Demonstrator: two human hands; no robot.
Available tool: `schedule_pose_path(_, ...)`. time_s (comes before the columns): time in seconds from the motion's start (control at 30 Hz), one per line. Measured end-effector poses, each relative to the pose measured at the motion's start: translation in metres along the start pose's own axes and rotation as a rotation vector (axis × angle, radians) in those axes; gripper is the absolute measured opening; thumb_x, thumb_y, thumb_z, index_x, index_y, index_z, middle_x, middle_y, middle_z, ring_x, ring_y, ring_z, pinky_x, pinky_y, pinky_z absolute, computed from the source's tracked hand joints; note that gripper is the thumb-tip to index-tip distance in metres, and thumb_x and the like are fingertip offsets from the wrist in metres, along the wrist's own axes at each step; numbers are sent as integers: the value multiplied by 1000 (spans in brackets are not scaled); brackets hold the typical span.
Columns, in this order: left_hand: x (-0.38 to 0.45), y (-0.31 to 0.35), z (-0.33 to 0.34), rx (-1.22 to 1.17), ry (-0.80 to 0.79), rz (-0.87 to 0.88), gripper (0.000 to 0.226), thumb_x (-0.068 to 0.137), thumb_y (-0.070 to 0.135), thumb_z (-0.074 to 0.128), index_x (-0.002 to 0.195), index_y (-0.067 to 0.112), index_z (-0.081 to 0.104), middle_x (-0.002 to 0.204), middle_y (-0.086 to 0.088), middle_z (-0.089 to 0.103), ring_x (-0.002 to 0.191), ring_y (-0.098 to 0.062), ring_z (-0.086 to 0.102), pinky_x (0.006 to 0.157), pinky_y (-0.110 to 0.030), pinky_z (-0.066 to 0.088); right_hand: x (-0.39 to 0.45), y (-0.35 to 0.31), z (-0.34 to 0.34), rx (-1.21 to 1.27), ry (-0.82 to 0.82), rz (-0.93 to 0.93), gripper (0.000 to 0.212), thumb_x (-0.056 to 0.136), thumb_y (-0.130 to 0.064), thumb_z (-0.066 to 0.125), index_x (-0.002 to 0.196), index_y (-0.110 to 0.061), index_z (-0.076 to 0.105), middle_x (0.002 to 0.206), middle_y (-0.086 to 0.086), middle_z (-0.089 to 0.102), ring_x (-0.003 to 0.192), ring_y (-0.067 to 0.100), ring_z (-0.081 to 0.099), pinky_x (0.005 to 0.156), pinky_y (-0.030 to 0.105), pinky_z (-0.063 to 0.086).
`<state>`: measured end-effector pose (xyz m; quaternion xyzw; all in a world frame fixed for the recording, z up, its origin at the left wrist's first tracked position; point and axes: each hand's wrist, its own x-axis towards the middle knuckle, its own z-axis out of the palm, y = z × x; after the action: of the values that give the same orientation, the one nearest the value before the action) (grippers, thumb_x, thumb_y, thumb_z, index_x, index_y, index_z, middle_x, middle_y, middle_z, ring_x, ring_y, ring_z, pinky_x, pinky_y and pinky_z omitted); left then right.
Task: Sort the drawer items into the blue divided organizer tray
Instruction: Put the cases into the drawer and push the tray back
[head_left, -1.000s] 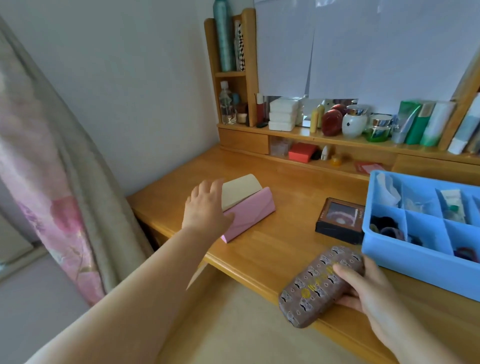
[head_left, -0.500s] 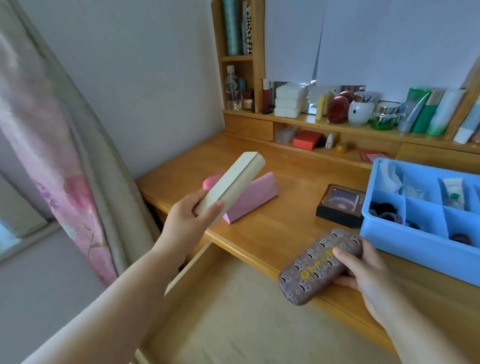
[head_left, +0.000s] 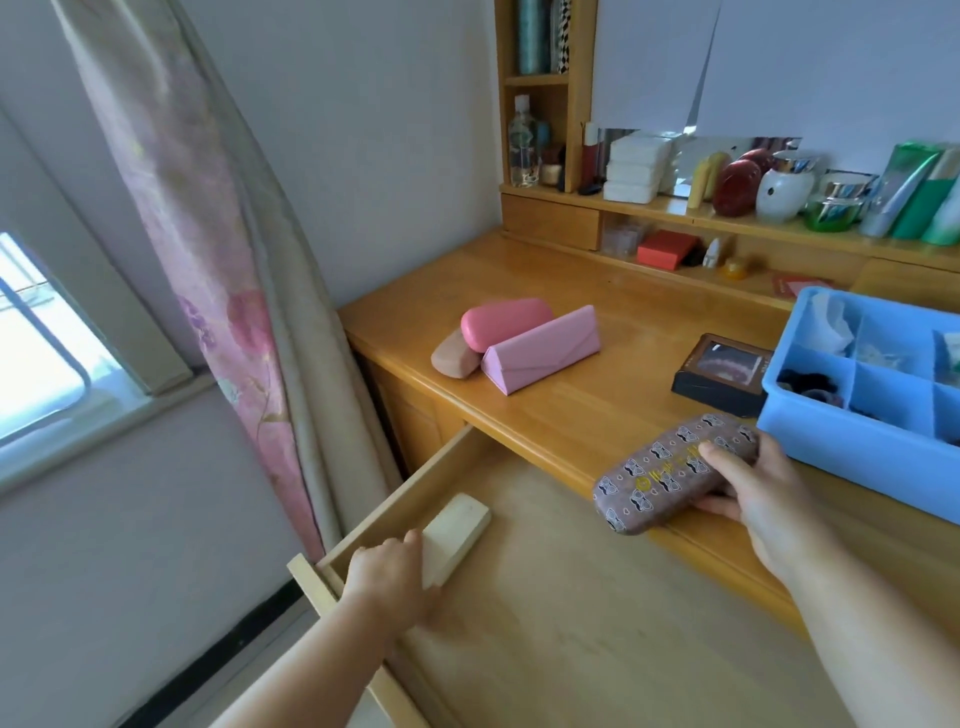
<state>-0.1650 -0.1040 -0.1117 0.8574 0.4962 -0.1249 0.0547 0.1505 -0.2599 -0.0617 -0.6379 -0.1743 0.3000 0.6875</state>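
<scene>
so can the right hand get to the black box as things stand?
Probably not freely: the right hand is wrapped around the brown case at the desk edge. The black box lies just beyond with bare desk between, so the path is clear, but the hand is occupied.

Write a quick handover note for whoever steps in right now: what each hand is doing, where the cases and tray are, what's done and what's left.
Left hand grips the cream rectangular case, lying in the open wooden drawer's left corner.
Right hand grips the brown glasses-print case at the desk's front edge.
Pink triangular case, pink oval case and tan case lie on the desk.
Blue divided tray at right, some compartments filled.
Left: both held cases are not yet released.
</scene>
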Motion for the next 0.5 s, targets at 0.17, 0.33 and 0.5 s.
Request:
schedule_pose_path(0.17,15,-5,18,273,-103,-71,67,92,27,51,148,8,19,124,-5,58,109,-22,59,87,-32,49,1,-2,0,-16,1,6,27,89,-14,62,112,-22,51,121,8,60,106,23,61,64,35,55)
schedule_pose_path(0.33,25,2,22,298,-7,52,85,89,14,55,150,24,-2,136,-11,32,109,-23,51,81,-31,53,-17,-9,15,12,-63,25,38,86,-11,64,118,-26,50,114,2,63,99,19,65,64,36,57)
schedule_pose_path(0.5,39,-8,18,281,-94,153,90,91,12,48,145,43,-17,137,-10,37,101,-26,62,76,-35,52,-58,29,76,-65,-373,93,40,85,-6,65,108,-39,58,100,-5,72,86,17,71,59,28,56)
